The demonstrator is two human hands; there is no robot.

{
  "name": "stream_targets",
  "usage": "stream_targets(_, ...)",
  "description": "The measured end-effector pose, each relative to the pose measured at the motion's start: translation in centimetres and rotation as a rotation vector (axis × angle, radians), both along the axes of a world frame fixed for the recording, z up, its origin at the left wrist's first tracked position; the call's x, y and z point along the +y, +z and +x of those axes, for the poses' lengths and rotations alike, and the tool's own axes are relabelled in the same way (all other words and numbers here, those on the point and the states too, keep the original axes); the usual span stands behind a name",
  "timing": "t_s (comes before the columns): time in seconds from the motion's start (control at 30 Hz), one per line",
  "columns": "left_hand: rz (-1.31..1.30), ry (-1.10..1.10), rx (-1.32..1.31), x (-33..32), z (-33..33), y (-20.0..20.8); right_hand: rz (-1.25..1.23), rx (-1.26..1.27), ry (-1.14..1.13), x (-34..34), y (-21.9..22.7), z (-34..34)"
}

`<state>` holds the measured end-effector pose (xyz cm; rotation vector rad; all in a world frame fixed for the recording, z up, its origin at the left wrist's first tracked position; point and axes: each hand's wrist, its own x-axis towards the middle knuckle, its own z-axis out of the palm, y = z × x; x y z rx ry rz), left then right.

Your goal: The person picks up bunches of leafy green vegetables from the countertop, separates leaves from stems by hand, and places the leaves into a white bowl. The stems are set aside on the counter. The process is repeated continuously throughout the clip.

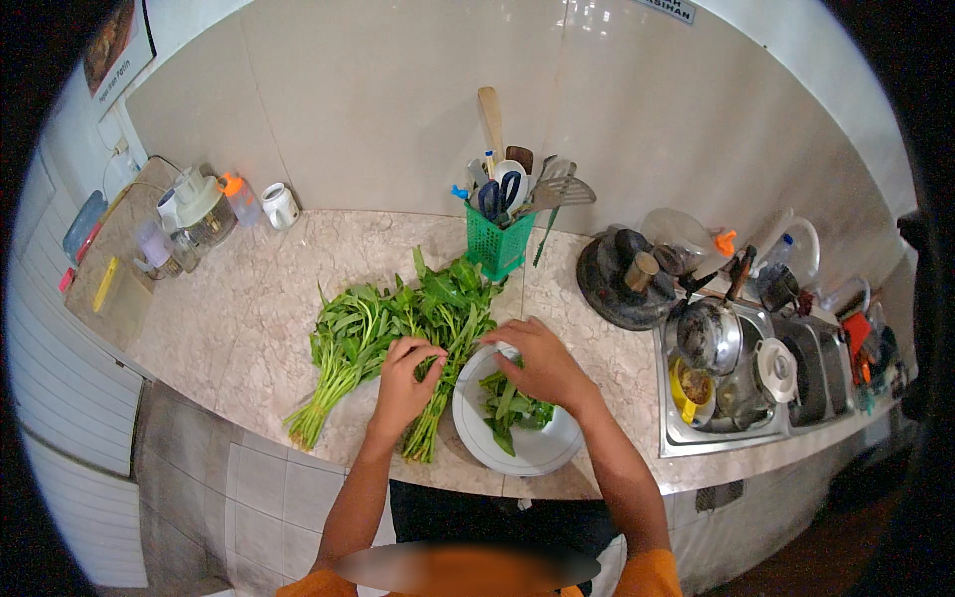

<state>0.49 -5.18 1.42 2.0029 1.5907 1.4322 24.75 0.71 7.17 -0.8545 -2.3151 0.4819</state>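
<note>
My left hand (pixel 402 386) hangs over the leafy green bunches with thumb and forefinger brought nearly together in a pinch. Anything between those fingertips is too small to make out. My right hand (pixel 545 364) reaches over the far rim of a white bowl (pixel 473 438), its thumb and fingers bent and apart, and no held thing shows. Loose green leaves (pixel 512 408) lie inside the bowl, partly covered by this hand. Long-stemmed leafy greens lie on the counter in a left bunch (pixel 338 348) and a right bunch (pixel 453 298), stems toward me.
A green basket of utensils (pixel 500 244) stands against the wall. To its right sits a dark stone mortar (pixel 622 289). The steel sink (pixel 676 438) holds a pan (pixel 708 333) and other dishes. A blender jug (pixel 204 211) and bottles stand far left. The counter's front edge (pixel 587 490) is close to me.
</note>
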Motion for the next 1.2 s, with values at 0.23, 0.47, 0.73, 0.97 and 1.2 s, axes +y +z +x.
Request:
stream_targets(0.23, 0.017, -0.005, 0.031, -0.2, -0.7, 0.5, 0.017, -0.308, 0.111, 2.4, -1.6, -6.4)
stream_targets(0.47, -0.039, 0.022, 0.021, -0.6, -1.3, 0.8, 0.019, -0.331, 0.046, 2.3, -2.1, -7.1)
stream_targets(0.73, -0.014, -0.022, 0.013, -0.1, -0.6, 0.2, 0.055, -0.361, -0.076, 1.0, -3.1, -6.3)
stream_targets(0.97, -0.045, -0.052, 0.147, -0.2, -0.4, 0.2, 0.185, -0.295, -0.056, 0.8, -3.6, -6.0)
stream_targets(1.2, -0.071, -0.032, 0.190, -0.4, -0.3, 0.4, 0.273, -0.276, -0.027, 0.8, -3.3, -6.4)
